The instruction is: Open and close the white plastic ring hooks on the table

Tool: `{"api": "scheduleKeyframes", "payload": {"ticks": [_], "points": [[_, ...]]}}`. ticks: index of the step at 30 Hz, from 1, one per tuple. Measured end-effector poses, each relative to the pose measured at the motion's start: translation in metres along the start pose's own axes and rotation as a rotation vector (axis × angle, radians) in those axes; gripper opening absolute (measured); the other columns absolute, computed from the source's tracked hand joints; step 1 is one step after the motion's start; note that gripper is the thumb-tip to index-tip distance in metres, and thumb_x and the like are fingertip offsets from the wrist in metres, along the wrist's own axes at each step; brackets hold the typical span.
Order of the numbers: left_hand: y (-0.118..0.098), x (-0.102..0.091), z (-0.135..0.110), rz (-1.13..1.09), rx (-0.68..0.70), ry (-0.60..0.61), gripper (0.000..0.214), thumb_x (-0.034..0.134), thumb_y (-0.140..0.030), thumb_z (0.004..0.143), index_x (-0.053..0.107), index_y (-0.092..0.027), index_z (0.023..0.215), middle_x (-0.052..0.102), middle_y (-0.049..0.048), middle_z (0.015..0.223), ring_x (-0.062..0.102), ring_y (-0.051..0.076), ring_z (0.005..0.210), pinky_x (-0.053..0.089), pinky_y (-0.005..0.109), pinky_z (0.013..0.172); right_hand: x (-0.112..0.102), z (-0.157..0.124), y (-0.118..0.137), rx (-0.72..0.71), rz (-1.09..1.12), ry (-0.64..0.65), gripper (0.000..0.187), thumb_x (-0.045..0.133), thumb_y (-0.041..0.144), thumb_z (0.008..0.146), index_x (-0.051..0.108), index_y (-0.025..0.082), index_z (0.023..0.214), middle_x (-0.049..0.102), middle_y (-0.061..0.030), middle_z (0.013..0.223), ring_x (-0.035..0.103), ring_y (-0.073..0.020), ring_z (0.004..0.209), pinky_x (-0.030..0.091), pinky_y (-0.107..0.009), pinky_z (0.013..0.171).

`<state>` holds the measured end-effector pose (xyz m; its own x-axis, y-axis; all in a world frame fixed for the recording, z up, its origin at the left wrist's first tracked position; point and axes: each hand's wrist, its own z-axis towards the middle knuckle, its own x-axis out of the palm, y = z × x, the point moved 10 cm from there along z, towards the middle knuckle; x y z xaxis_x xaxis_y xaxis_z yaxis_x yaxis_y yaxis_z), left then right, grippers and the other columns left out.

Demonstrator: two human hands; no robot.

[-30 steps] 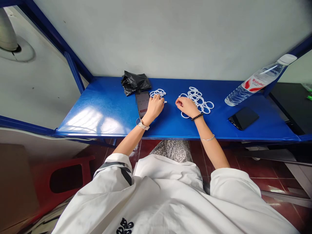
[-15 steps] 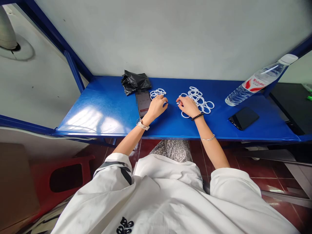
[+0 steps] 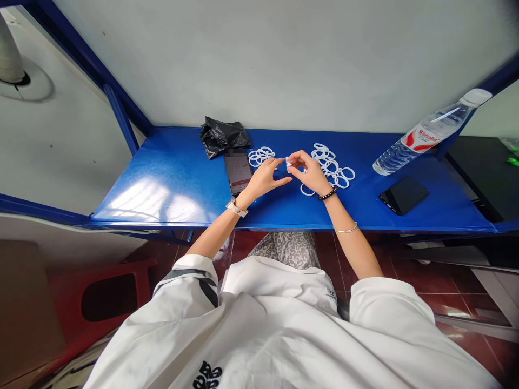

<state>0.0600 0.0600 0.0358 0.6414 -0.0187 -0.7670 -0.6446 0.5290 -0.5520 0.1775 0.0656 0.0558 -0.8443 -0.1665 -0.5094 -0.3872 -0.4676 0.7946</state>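
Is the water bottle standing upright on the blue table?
No, the water bottle lies on its side near the dark phone.

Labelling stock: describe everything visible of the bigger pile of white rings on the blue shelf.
The bigger pile of thin white plastic-looking rings lies flat on the blue metal shelf, right of centre. The rings are round, alike, loosely overlapping. The person's right hand covers its near-left edge; contact cannot be judged.

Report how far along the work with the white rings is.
Done, apparently: a small cluster of rings lies by the phone. In hand: the right hand pinches a small white piece above the shelf, the left hand open beside it. Left: the larger pile beyond the right hand, likely the bulk.
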Motion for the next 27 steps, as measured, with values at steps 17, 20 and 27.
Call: {"api": "scheduleKeyframes", "payload": {"ticks": [17,20,27], "points": [[-0.002,-0.012,0.003,-0.186,-0.034,-0.058,0.025,0.077,-0.04,0.089,0.065,-0.018,0.092,0.074,0.0049,0.091,0.068,0.018,0.087,0.054,0.03,0.079,-0.002,-0.001,0.005,0.035,0.131,0.004,0.045,0.066,0.066,0.089,0.065,0.023,0.103,0.073,-0.0063,0.102,0.071,-0.0227,0.097,0.061,-0.037,0.089],[-0.002,-0.01,0.003,-0.209,-0.03,-0.039,0.027,0.078,-0.042,0.088,0.063,-0.019,0.087,0.072,0.0031,0.085,0.066,0.017,0.08,0.052,0.029,0.074,-0.002,-0.001,0.005,0.035,0.115,0.0,0.047,0.064,0.069,0.09,0.068,0.024,0.101,0.074,-0.0066,0.1,0.071,-0.0233,0.095,0.06,-0.038,0.089],[-0.003,-0.011,0.002,-0.208,-0.031,-0.039,0.034,0.078,-0.047,0.086,0.058,-0.02,0.078,0.068,0.0007,0.075,0.062,0.015,0.069,0.047,0.028,0.067,-0.005,0.0,0.001,0.032,0.059,-0.035,0.053,0.062,0.076,0.09,0.067,0.024,0.096,0.074,-0.007,0.097,0.069,-0.024,0.091,0.058,-0.039,0.087]]}}
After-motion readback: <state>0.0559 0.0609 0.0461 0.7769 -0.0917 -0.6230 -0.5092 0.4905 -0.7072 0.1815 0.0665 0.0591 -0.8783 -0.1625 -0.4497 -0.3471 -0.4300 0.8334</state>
